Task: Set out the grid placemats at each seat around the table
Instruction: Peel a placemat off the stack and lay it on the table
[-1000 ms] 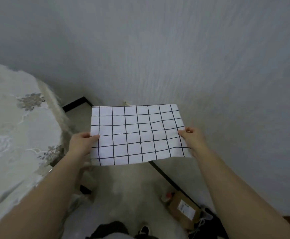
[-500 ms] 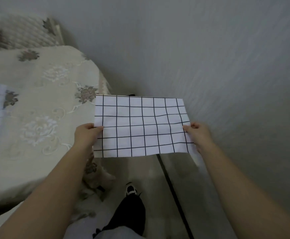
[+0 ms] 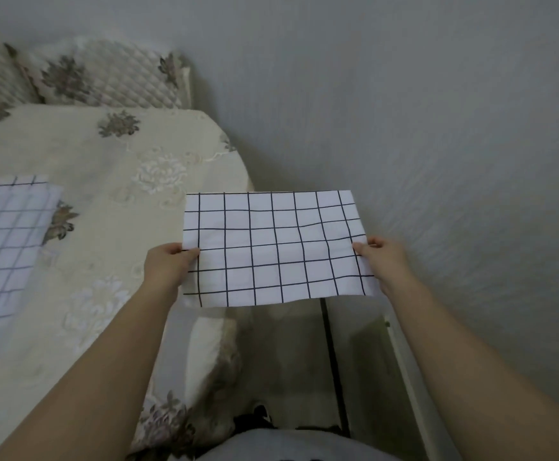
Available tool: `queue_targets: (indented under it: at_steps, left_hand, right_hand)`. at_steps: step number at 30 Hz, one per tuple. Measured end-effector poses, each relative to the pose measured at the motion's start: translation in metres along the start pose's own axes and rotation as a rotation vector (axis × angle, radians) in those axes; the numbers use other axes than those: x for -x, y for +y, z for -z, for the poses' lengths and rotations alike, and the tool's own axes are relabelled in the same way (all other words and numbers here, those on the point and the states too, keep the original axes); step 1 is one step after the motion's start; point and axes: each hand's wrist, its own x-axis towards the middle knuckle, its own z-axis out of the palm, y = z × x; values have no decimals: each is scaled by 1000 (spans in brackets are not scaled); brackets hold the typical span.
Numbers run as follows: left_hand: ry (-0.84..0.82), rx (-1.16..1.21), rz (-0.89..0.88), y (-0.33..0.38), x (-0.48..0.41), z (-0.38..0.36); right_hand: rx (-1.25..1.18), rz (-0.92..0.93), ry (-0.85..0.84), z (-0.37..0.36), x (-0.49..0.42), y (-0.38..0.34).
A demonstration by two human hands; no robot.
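Note:
A white placemat with a black grid [image 3: 276, 247] is stretched flat in the air between both hands, hanging beside the right end of the table. My left hand [image 3: 168, 266] pinches its left edge and my right hand [image 3: 382, 261] pinches its right edge. The table [image 3: 131, 181] wears a cream embroidered cloth. A second grid placemat [image 3: 3, 247] lies flat on the cloth at the far left, cut off by the frame edge.
A quilted, flower-patterned chair back [image 3: 105, 78] stands behind the table's far edge. A grey wall [image 3: 437, 128] fills the right side, close to the table. Tiled floor [image 3: 291, 354] with a dark seam shows below the held mat.
The view has swung left: more of the table and the second placemat have come into sight. The held mat stays gripped by both hands, now nearer the table's right end.

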Motion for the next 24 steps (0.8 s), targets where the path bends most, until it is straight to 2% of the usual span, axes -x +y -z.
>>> queue_targets:
  at_steps: [9,16,24]
  left_hand:
    - [131,75,71,11,-52,18]
    - [352,163,74,14,-81,38]
    - [654,293,175,22,-108,43]
  right_hand:
    - [75,76,-164,-65,-68,-61]
    - [163,130,-370,-147,-135,-105]
    - [274,256,-658,-259,-206,-168]
